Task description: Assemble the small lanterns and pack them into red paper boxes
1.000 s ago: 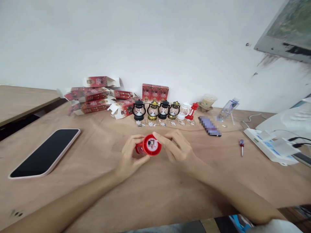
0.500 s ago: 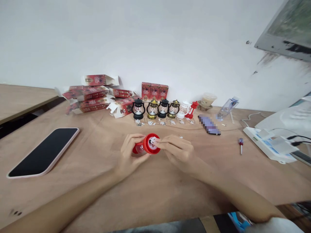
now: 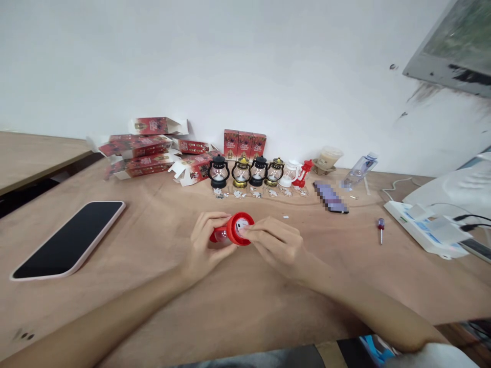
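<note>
a small red lantern [image 3: 233, 231] lies on its side above the wooden table [image 3: 238, 301], in front of the row of lanterns [image 3: 253, 173], its open base turned toward the camera. the left hand [image 3: 204, 246] is curled around its body, gripping it; the right hand [image 3: 276, 244] has its fingertips pinched at the base, on a small white part. the work looks best done with the body held steady and light, even pressure at the base.
</note>
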{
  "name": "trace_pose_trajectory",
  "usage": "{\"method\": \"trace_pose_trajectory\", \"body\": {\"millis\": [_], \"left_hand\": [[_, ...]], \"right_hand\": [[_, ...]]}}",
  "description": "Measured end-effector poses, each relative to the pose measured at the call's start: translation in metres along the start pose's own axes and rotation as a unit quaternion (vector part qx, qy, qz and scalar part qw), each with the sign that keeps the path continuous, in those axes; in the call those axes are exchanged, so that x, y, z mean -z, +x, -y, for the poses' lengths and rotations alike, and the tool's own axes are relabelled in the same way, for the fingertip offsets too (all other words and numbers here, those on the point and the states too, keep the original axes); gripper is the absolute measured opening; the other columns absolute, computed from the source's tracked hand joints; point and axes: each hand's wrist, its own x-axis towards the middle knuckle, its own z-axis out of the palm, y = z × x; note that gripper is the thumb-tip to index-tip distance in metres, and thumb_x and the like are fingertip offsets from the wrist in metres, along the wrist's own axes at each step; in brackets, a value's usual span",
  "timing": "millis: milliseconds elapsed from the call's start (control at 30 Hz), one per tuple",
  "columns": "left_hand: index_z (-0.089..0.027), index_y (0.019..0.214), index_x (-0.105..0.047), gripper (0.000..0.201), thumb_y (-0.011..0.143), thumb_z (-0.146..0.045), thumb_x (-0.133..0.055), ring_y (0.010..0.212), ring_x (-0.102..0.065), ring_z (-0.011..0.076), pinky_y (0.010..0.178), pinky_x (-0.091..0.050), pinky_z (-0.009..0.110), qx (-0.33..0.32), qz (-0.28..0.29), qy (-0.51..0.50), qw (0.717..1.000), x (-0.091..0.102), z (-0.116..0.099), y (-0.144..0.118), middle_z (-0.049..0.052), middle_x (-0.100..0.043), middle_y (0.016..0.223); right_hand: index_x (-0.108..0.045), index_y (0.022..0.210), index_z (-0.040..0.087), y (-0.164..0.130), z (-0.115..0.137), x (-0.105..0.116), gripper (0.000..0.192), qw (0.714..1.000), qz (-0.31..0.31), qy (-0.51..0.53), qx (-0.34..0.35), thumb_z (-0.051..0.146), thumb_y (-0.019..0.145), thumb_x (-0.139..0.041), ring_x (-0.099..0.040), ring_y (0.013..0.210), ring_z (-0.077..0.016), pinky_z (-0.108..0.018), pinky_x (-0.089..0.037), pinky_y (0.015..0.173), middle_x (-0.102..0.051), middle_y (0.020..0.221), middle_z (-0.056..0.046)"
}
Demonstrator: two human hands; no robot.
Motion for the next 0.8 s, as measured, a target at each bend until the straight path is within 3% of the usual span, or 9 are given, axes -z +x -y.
{"method": "trace_pose_trajectory", "body": {"millis": [400,633,800], "left_hand": [[-0.019,0.103,-0.053,0.028,0.079,-0.026,-0.064,0.090,-0.060,0.0211,0.074,-0.051,0.033,0.022,0.012,-0.008,1.000,0.000,0.004,-0.005,0.009,-0.060,0.101],[-0.018,0.100,-0.051,0.023,0.082,-0.029,-0.062,0.088,-0.059,0.0202,0.073,-0.051,0.033,0.012,0.020,-0.004,1.000,0.001,0.003,-0.004,0.010,-0.059,0.100],[-0.018,0.099,-0.050,0.023,0.084,-0.032,-0.061,0.087,-0.059,0.0198,0.072,-0.051,0.032,0.007,0.011,0.004,1.000,0.000,0.003,-0.004,0.010,-0.059,0.099]], "right_hand": [[-0.064,0.088,0.013,0.000,0.002,0.001,0.020,1.000,0.005,0.014,-0.024,0.001,0.086,-0.047,-0.064,0.074,-0.0136,-0.024,-0.055,0.067,-0.069,0.080,-0.009],[-0.063,0.091,0.011,-0.004,0.000,-0.009,0.019,0.999,-0.037,-0.010,0.031,0.003,0.087,-0.047,-0.064,0.076,-0.0152,-0.026,-0.056,0.069,-0.069,0.078,-0.009],[-0.064,0.089,0.012,-0.006,-0.002,-0.014,0.018,0.998,-0.058,-0.014,0.027,0.000,0.083,-0.051,-0.064,0.075,-0.0154,-0.026,-0.057,0.068,-0.070,0.077,-0.008]]}}
